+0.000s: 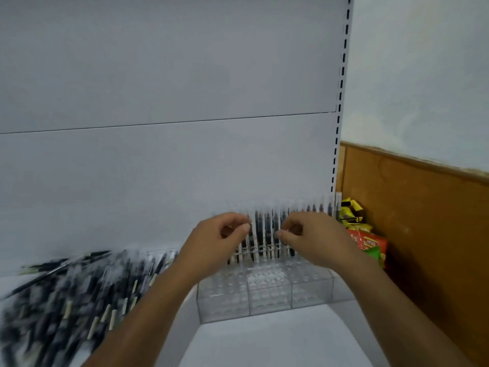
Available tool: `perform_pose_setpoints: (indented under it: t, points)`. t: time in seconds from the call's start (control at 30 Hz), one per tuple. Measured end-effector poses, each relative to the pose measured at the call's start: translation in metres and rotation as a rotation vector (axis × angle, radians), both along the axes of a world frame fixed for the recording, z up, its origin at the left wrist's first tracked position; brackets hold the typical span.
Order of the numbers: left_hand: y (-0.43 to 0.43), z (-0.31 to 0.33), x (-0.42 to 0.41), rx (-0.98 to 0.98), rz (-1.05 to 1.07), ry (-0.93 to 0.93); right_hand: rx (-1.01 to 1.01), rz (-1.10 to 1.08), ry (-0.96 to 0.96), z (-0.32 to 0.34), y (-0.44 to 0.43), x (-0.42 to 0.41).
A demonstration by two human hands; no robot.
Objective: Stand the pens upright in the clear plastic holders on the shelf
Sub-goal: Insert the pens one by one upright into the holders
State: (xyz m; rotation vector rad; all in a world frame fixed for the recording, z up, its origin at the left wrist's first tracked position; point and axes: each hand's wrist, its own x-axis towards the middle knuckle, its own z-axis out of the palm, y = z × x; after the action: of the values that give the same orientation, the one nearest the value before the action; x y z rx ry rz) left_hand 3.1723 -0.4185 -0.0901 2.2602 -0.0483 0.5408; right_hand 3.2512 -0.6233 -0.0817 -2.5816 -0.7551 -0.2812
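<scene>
Clear plastic holders (267, 290) with a grid of small sockets stand on the white shelf (264, 340) against the back panel. A row of black pens with clear caps (307, 210) stands upright along their rear. My left hand (219, 234) and my right hand (315, 237) are raised in front of that row, each pinching an upright pen near its top between thumb and fingers. More black pens (264, 229) stand between the two hands. A large loose heap of black pens (74, 300) lies on the shelf to the left, blurred.
The white back panel (169, 75) rises behind the holders, with a slotted upright (341, 88) at its right edge. Snack packets in yellow, red and green (362, 234) sit to the right of the shelf against a brown wall panel (423, 221).
</scene>
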Motion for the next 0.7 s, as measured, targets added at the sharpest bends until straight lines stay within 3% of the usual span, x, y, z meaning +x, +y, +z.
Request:
perform_pose_setpoints:
  t: [0.1,0.23,0.4,0.57,0.7]
  points:
    - [0.041,0.0,-0.03,0.331,0.21,0.104,-0.031,0.18,0.052,0.003,0.043,-0.016]
    - [0.088,-0.011,-0.073,0.499,0.395,0.303,-0.096,0.395,0.074,0.003,0.102,-0.036]
    - [0.118,-0.043,-0.111,0.526,0.449,0.375,-0.301,0.502,0.04,-0.008,0.164,-0.047]
    - [0.115,-0.079,-0.118,0.507,0.517,0.375,-0.537,0.406,0.002,-0.023,0.202,-0.046]
    - [0.116,-0.089,-0.116,0.499,0.526,0.306,-0.55,0.394,0.055,-0.034,0.216,-0.044]
